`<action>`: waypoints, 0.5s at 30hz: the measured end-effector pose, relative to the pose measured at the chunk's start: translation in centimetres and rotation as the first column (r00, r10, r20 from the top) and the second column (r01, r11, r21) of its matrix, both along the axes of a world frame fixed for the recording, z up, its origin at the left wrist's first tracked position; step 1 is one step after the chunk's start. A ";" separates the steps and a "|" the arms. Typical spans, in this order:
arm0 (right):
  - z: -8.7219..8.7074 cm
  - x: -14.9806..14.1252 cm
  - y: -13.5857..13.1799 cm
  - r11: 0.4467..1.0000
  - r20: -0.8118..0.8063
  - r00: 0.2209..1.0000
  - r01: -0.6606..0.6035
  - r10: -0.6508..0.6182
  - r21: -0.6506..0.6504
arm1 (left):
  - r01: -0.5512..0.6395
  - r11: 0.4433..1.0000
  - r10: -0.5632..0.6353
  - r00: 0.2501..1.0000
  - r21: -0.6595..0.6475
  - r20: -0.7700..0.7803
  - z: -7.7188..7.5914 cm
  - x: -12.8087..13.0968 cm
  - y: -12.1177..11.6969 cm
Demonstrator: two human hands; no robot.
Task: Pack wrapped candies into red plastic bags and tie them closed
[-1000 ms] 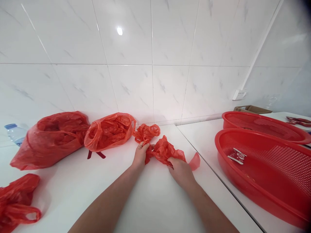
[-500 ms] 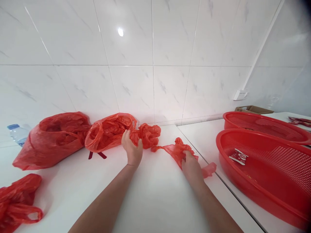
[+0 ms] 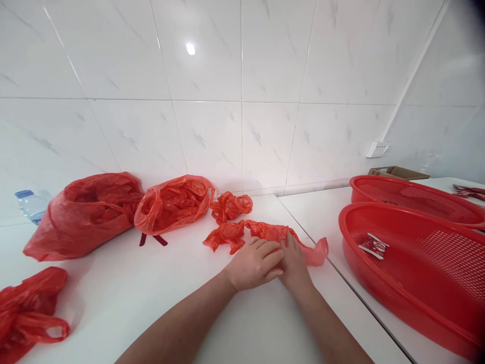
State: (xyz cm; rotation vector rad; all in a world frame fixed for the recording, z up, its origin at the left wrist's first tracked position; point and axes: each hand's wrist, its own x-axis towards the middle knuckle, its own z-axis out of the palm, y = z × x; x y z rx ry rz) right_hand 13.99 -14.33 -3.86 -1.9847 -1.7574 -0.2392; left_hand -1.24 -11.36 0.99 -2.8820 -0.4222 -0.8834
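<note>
A crumpled red plastic bag (image 3: 265, 231) lies stretched across the white table (image 3: 242, 323) in front of me. My left hand (image 3: 254, 263) lies flat with fingers stretched out, pressing on the bag and overlapping my right hand. My right hand (image 3: 294, 263) also rests flat on the bag, fingers extended toward the wall. A smaller bunched red bag (image 3: 226, 236) lies just left of my hands, apart from them. Another crumpled red bag (image 3: 231, 206) sits behind it near the wall.
Two stuffed red bags (image 3: 85, 212) (image 3: 172, 205) lie at the back left, a water bottle (image 3: 32, 205) behind them. More red bags (image 3: 30, 313) lie at the near left. Two red plastic baskets (image 3: 413, 263) (image 3: 417, 197) stand at the right, a cardboard box (image 3: 397, 173) beyond.
My left hand let go of the bunched bags near the wall and came back to rest beside my right hand. Both hands now press flat on the stretched bag.
</note>
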 end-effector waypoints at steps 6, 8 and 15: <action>0.7 1.4 0.1 0.988 -0.049 0.992 0.110 -0.116 -0.111 | -0.241 0.831 0.341 0.933 -0.502 0.116 -1.7 -0.6 2.6; 1.6 2.2 -0.2 0.977 -0.045 0.982 0.180 -0.186 -0.111 | -0.256 0.800 0.413 0.891 -0.542 0.189 -1.5 -1.6 3.6; 3.6 1.7 -0.9 0.974 -0.090 0.993 0.099 -0.082 0.202 | -0.020 0.632 0.488 0.787 -0.775 0.377 -0.3 -1.4 3.5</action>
